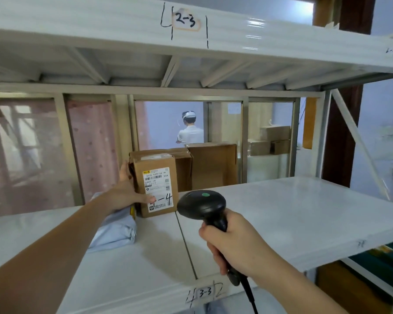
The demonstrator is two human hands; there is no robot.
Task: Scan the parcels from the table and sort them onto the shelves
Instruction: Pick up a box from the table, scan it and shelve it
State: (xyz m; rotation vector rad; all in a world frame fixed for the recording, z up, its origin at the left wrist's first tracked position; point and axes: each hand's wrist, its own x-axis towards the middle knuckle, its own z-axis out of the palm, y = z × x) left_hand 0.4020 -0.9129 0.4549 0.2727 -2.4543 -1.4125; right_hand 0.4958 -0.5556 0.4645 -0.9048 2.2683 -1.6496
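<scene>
Left grip [125, 191] holds cardboard parcel [156, 184] upright on shelf [270, 214], beside grey bag [114, 232]; right grip [232, 241] wraps scanner [202, 206]. Risk: parcel tips backwd w/ push; thumb partly over label could spoil scan.

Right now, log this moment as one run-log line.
left hand: grips cardboard parcel upright on shelf | right hand: holds scanner, aimed toward parcel label | grey bag parcel: beside box
</scene>
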